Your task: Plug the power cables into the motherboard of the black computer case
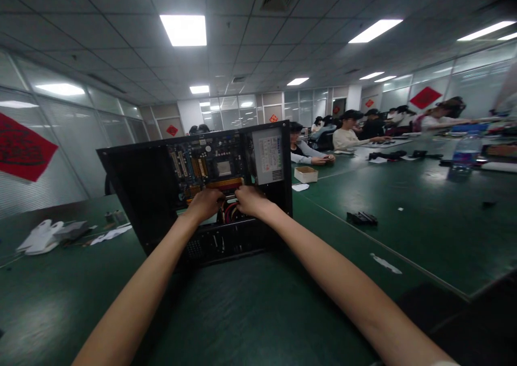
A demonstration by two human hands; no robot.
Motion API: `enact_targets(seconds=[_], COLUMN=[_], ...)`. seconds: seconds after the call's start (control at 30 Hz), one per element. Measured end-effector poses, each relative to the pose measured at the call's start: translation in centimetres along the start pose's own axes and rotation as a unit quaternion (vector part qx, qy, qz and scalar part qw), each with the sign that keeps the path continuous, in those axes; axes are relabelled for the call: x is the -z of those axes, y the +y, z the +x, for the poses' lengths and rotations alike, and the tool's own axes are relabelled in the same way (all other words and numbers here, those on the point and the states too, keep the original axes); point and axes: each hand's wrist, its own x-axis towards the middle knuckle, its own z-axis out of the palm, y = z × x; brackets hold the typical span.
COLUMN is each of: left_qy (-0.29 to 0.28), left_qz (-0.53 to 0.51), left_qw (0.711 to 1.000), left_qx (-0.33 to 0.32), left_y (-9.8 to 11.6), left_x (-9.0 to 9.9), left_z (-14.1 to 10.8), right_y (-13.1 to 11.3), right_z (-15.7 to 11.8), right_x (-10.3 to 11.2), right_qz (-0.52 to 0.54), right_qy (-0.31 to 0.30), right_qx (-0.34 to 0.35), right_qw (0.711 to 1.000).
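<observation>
Open black metal computer case [125,174], interior facing the wearer, standing on the green table [246,301]. Both hands reach inside, at the lower edge of the dark circuit board [208,158], beside the long orange-yellow slots [226,183] and just above the bundled red and yellow cables [231,213]. The step in hand appears to be close fingerwork at this edge; as a judgement, any further move here calls for both hands to act together, with the cables kept clear of the fingertips.

Grip: the left hand [205,204] and right hand [251,200] are both bent inward with fingers curled; how far each grip is closed, and whether either has hold of a part, cannot be told.

Writing: the silver power supply [259,142], upper right within the case, bears a pale printed label [268,156] with blue lettering down one side, too small to read. The red diamond-shaped wall hanging [26,147] carries dark characters, not legible. The clear plastic bottle [465,153] shows no readable brand.
</observation>
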Motion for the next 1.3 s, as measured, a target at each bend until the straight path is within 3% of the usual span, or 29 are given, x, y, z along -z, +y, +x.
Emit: enact_targets(seconds=[0.3, 1.3], left_qy=[-0.004, -0.013], left_qz=[-0.004, 0.067], left_qw=[0.999, 0.996], left_qx=[0.043, 0.059], left_y=[-0.3, 1.0], left_x=[-0.1, 0.7], left_z=[-0.4, -0.6], right_y=[-0.1, 0.1], right_z=[-0.4, -0.4], right_x=[0.0, 0.2], right_qz=[-0.01, -0.007], right_qy=[0.003, 0.0], right_qx=[0.009, 0.045], right_qw=[1.0, 0.999])
